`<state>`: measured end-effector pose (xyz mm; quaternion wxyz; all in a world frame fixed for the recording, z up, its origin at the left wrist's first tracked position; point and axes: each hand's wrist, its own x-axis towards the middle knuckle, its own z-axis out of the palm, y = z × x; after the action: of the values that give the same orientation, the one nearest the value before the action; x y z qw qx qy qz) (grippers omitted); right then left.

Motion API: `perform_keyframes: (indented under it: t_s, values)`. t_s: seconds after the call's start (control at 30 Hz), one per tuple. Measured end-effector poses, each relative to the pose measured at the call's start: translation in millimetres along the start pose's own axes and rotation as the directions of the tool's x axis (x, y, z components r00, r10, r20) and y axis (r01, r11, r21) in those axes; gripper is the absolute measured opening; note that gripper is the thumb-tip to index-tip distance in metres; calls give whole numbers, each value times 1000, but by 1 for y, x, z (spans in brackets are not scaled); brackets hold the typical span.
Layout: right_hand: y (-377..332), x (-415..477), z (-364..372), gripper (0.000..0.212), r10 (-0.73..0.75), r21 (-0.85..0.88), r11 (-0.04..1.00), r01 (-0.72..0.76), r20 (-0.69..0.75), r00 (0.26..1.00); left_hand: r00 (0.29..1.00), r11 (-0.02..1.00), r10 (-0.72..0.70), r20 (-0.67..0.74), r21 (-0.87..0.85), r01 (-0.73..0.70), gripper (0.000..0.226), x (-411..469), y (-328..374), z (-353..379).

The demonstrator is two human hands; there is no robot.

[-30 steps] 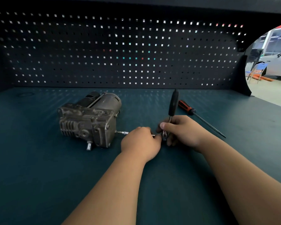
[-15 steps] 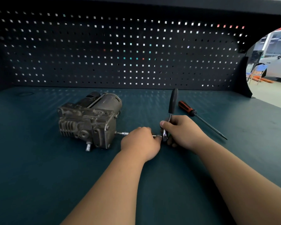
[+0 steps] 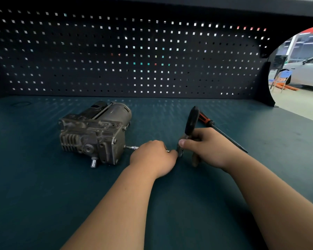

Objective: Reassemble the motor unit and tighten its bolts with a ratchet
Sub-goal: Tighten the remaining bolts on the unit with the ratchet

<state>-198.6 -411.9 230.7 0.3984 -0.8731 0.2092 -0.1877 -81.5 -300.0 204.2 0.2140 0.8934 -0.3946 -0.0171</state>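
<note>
Extension bar (image 3: 134, 147) disappears under left hand (image 3: 152, 157); right hand (image 3: 211, 147) half-hides ratchet (image 3: 192, 121).

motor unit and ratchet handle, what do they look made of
Motor unit: likely cast metal, dull grey-brown and matte, judging by its moulded fins and bosses. Ratchet handle: black with a soft sheen, probably plastic or rubber; the look leaves that open.

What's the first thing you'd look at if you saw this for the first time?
Probably the grey motor, sitting left of middle on the green bench. Next come the hands beside it: the left hand grips a thin bar reaching the motor's side, and the right hand holds the ratchet, its black handle sticking up. Behind, the dark pegboard sparkles with little lit holes.
</note>
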Motion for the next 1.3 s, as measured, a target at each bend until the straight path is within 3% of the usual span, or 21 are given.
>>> perform_keyframes:
  t_s: [0.47,0.73,0.87,0.97,1.17,1.3]
  values:
    - [-2,15,7,33,132,24,991,-131,-106,985,999,998,-28,26,50,27,37,-2,4,-1]
    - [0,14,6,31,95,9,996,-94,-70,993,999,999,-21,35,34,19,34,-3,2,-4]
    - [0,9,5,15,-11,-169,986,9,-7,1000,999,999,21,24,-25,-21,31,-6,0,-4]
    - [-1,1,0,11,-29,-284,958,40,42,999,997,996,73,-27,-46,-74,30,-8,2,-2]
    - [-11,-7,-6,12,-159,-188,974,127,-164,974,952,962,174,-251,-164,-219,23,-6,7,-6]
    - [-15,-7,-1,9,-201,-211,965,158,-204,958,946,948,158,-283,-226,-226,20,-3,4,-8]
